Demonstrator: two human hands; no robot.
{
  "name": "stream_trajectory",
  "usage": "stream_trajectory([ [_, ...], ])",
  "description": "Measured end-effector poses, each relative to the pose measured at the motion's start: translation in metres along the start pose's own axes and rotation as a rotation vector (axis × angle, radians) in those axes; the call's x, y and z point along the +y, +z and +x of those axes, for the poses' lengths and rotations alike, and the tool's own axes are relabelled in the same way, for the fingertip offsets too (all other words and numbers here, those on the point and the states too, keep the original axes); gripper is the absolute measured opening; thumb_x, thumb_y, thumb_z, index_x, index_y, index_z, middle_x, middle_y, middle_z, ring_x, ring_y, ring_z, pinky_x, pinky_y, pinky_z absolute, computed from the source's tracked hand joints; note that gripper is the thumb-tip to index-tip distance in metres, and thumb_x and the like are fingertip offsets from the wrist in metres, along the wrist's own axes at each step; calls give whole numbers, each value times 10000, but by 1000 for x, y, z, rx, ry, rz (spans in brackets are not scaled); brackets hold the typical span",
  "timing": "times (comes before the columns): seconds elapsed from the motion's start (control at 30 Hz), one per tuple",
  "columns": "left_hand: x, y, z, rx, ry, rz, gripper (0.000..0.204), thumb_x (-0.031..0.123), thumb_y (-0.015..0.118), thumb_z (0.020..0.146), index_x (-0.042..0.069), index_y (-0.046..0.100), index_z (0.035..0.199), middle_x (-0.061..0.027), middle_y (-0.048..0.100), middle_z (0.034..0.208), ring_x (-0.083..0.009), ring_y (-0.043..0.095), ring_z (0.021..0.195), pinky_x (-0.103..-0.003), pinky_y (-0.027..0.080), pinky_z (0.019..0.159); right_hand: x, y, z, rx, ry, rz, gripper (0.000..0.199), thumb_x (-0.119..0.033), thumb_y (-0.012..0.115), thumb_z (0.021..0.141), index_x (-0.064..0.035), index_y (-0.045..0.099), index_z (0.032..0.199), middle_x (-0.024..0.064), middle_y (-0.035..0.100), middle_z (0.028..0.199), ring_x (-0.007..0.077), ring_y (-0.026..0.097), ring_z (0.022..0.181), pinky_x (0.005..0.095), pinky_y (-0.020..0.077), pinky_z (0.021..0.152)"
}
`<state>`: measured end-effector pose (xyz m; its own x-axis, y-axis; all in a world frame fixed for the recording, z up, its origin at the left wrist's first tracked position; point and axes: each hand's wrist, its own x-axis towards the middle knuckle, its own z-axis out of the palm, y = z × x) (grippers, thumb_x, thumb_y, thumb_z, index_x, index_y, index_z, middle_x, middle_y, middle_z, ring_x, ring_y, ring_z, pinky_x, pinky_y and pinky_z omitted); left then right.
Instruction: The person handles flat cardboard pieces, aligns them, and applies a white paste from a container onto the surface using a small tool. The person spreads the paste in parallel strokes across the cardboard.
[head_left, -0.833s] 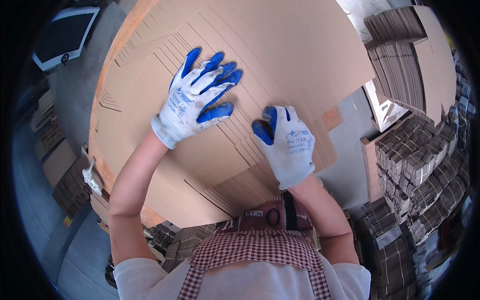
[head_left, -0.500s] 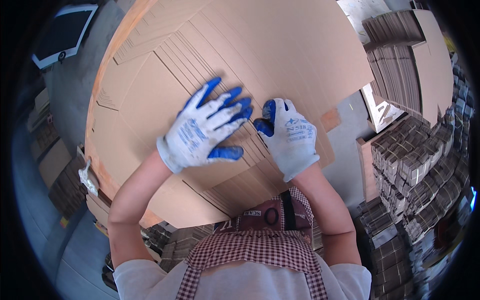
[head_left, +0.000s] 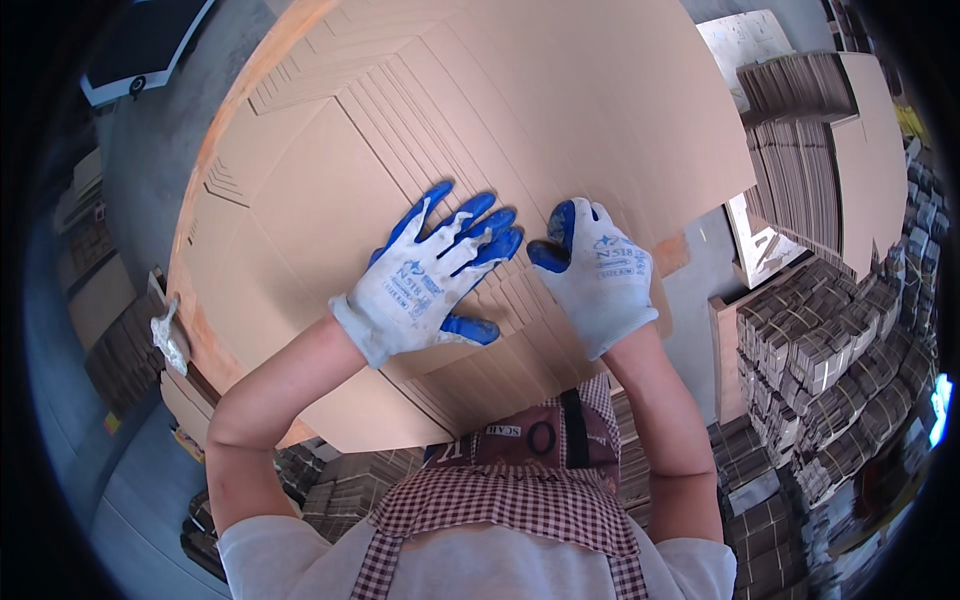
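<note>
Flat brown cardboard sheets [head_left: 590,110] lie fanned in overlapping layers, with slots and fold lines across them. My left hand [head_left: 425,282], in a white glove with blue-coated fingers, rests on the stepped sheet edges with its fingers spread. Beside it, my right hand [head_left: 600,275], in a matching glove, is curled on the cardboard. Its thumb and forefinger bend toward each other, and the other fingertips are mostly hidden. Whatever those fingers may hold cannot be made out.
A wooden table edge [head_left: 203,165] curves along the left under the sheets. Stacked cardboard [head_left: 795,165] stands at the right, above tied bundles of cardboard pieces [head_left: 810,320]. More cardboard [head_left: 100,295] leans at the far left. A crumpled, whitish object [head_left: 170,340] hangs by the table's left edge.
Both hands have shifted slightly right and down in the picture, and the surroundings have shifted too. The left hand remains spread and the right remains curled.
</note>
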<state>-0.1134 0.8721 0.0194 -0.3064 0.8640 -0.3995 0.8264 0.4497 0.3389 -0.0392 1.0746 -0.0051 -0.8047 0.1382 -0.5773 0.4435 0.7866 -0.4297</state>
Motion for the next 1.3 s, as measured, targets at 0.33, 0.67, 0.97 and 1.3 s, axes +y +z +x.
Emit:
stream_trajectory([
  [0.33, -3, 9, -11, -6, -4, 4, 1041, 782, 561, 722, 258, 295, 1582, -48, 286, 1637, -235, 208, 1532, -521, 79, 1275, 4, -2, 2, -22, -6, -8, 444, -347, 697, 896, -64, 555, 1208, 141, 629, 1194, 335, 680, 1033, 477, 543, 837],
  [0.67, 0, 12, -20, -18, -23, 12, 1069, 799, 577, 706, 252, 298, 1581, -71, 277, 1639, -262, 201, 1532, -523, 73, 1274, 6, -7, 4, -27, -9, -1, 477, -371, 711, 882, -67, 555, 1214, 137, 643, 1170, 327, 683, 1027, 457, 543, 850],
  [0.97, 2, 10, -19, -5, 55, -33, 1082, 790, 589, 728, 203, 287, 1586, -69, 270, 1644, -261, 194, 1535, -535, 64, 1269, 9, -3, 5, 25, -49, 62, 369, -370, 727, 863, -111, 580, 1080, 107, 653, 1082, 326, 677, 959, 452, 526, 779],
  [1.3, 0, 13, -22, -38, 97, 51, 963, 814, 477, 829, 219, 323, 1571, -38, 285, 1639, -257, 165, 1542, -543, 47, 1269, -34, -13, 16, 95, -134, 75, 344, -364, 698, 908, -106, 590, 1108, 106, 667, 1105, 314, 686, 968, 433, 527, 809],
])
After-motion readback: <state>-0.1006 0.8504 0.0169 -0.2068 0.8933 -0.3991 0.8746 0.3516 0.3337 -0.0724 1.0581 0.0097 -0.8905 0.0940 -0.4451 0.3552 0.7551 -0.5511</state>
